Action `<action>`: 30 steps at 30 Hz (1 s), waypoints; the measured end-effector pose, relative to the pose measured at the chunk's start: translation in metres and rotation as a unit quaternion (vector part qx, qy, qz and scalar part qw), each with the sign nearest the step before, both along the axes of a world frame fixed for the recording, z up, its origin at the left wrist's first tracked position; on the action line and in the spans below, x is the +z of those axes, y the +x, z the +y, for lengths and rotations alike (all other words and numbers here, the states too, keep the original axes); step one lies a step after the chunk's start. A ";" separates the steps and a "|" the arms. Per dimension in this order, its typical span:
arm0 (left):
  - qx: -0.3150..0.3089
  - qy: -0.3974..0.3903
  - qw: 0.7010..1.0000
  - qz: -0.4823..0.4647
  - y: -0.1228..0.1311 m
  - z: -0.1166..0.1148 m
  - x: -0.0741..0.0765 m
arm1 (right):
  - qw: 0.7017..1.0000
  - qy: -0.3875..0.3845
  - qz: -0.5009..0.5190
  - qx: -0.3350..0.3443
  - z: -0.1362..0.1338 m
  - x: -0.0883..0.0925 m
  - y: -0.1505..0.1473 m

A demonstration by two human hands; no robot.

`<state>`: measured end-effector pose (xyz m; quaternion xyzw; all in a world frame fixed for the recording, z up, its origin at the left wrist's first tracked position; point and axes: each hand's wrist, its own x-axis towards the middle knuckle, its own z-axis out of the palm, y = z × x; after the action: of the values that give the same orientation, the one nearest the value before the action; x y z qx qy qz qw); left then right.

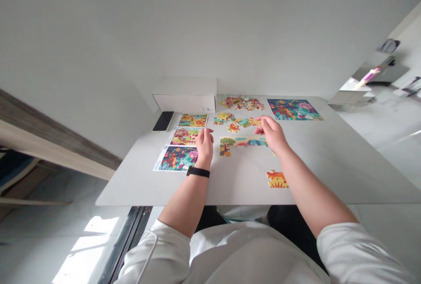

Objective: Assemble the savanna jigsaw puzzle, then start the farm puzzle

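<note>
Puzzle strip (244, 141) leaves room before the table's (243, 187) near edge; left fingers (206, 132) curled narrow; right fingers (263, 119), I cannot tell.

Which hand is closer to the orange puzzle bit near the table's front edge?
Right. The right hand is closer, just beyond the orange puzzle bit; the left hand is farther off to the left, by the printed farm picture.

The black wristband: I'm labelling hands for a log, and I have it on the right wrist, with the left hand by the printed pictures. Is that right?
Not quite: the head view shows the black wristband on the wrist of the left hand, not the right. That hand is indeed by the printed pictures.
</note>
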<state>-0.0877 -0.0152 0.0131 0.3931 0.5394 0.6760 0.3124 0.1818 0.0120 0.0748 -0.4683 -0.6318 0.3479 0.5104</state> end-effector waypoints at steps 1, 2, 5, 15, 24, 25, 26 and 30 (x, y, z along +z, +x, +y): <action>-0.003 0.005 1.000 -0.007 0.001 0.001 0.000 | 1.000 0.005 -0.026 0.004 0.005 0.001 0.001; -0.006 0.009 1.000 -0.015 0.002 0.002 -0.001 | 0.999 0.008 -0.053 0.004 0.012 0.002 0.002; -0.015 0.012 0.999 -0.042 0.003 0.006 -0.002 | 0.990 0.002 -0.144 -0.006 0.032 0.000 0.004; -0.027 0.014 0.996 -0.084 0.003 0.010 -0.004 | 0.926 -0.054 -0.374 -0.007 0.093 -0.017 -0.025; -0.051 0.013 0.996 -0.074 0.005 0.008 -0.008 | 0.885 -0.013 -0.465 0.018 0.139 -0.034 -0.070; -0.051 0.014 0.996 -0.074 0.005 0.008 -0.008 | 0.886 -0.008 -0.463 0.025 0.144 -0.035 -0.076; -0.051 0.016 0.996 -0.074 0.005 0.008 -0.009 | 0.887 -0.002 -0.460 0.032 0.148 -0.037 -0.083; -0.055 0.025 0.995 -0.077 0.003 0.008 -0.010 | 0.887 0.006 -0.459 0.056 0.165 -0.045 -0.109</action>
<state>-0.0842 -0.0074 0.0033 0.3769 0.4738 0.6994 0.3799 0.0723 0.1770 0.0301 -0.5363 -0.8228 0.1187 0.1457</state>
